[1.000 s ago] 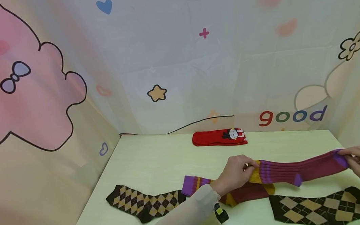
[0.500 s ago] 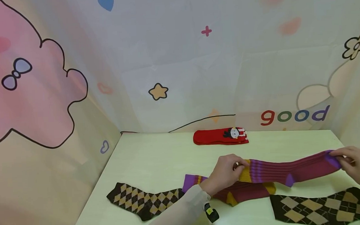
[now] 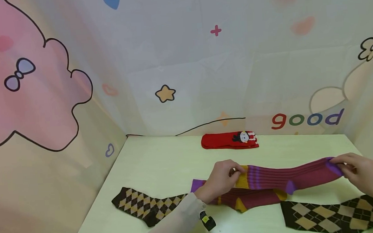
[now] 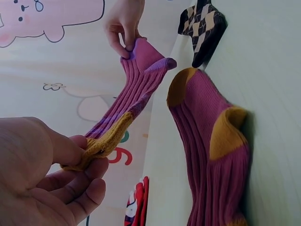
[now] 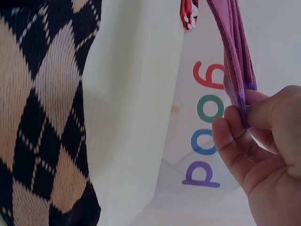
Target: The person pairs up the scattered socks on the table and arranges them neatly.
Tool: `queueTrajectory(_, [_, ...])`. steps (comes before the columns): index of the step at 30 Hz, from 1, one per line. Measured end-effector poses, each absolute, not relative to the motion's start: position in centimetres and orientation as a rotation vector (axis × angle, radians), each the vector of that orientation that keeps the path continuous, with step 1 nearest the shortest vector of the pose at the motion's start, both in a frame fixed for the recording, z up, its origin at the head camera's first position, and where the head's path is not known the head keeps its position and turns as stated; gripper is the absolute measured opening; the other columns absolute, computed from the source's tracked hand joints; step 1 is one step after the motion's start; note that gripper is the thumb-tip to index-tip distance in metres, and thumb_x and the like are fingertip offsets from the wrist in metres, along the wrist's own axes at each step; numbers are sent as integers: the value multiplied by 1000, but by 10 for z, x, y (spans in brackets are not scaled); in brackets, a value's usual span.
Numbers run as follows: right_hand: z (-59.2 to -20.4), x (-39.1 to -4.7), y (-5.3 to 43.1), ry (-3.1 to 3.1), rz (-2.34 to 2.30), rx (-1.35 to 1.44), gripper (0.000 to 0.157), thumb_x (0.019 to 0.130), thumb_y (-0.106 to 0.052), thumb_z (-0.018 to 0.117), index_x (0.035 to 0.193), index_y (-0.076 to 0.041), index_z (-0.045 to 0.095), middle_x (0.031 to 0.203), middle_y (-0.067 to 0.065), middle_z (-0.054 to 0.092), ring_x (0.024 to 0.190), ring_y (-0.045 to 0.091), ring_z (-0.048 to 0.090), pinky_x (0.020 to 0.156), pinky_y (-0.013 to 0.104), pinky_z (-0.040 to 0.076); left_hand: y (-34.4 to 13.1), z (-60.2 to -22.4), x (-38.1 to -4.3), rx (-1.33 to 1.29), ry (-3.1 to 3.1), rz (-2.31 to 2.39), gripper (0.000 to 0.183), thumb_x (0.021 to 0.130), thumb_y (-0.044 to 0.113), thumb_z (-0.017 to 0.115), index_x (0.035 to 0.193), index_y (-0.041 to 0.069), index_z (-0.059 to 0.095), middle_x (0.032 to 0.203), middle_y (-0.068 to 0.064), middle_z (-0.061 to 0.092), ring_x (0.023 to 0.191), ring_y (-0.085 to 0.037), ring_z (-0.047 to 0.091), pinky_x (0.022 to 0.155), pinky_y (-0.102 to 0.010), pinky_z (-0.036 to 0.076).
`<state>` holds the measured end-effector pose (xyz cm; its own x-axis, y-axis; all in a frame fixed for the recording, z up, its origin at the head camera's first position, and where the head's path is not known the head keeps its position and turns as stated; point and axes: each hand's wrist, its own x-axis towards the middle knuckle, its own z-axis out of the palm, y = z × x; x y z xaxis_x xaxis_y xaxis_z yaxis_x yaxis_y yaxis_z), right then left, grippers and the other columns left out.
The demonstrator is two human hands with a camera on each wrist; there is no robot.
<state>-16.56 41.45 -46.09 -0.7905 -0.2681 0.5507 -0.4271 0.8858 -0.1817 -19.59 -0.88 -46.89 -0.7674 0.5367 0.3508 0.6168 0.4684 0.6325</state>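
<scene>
A maroon sock (image 3: 272, 177) with purple heel and toe and a mustard cuff is stretched lengthwise between both hands, raised off the table. My left hand (image 3: 219, 180) pinches its mustard cuff between thumb and fingers, as the left wrist view also shows. At the purple toe, my right hand (image 3: 363, 172) pinches the other end. Beneath the raised sock lies a second maroon sock (image 3: 257, 200) with mustard heel and toe and a purple cuff, partly hidden by the left hand and forearm.
An argyle sock (image 3: 143, 205) lies at the left, partly behind the left sleeve. A larger argyle sock (image 3: 331, 216) lies front right, under the right arm. Folded red socks (image 3: 221, 141) lie at the back of the pale table (image 3: 163, 160), against a printed curtain (image 3: 187, 67).
Both hands have moved left together, carrying the stretched maroon sock over the second maroon one. The head view has shifted slightly. The other socks stay where they were.
</scene>
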Motion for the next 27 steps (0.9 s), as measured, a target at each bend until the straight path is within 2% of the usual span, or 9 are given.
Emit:
queueTrajectory(7, [-463,-166,401,-2530,416,558,32,71,21,77,94,-1,75,91,18,70,61,-3,38,48,23,36,-28,-471,-193,-990,-2603,-1279,20,98,-1,62,99,10,79,96,5,69,67,1,52,60,-13,47])
queueTrajectory(14, [-463,-167,387,-2566,458,602,31,73,19,78,95,-2,76,91,14,70,59,-4,35,48,23,34,-45,-473,-192,-970,-2588,-1211,20,96,-1,64,96,11,80,93,4,71,72,-3,50,63,-14,45])
queueTrajectory(27, [-465,-167,360,-2605,576,695,30,77,17,77,97,-5,76,91,6,69,60,-6,40,48,22,40,-80,-470,-189,-924,-2642,-1225,20,97,-1,64,96,11,80,94,2,72,66,-5,49,62,-19,45])
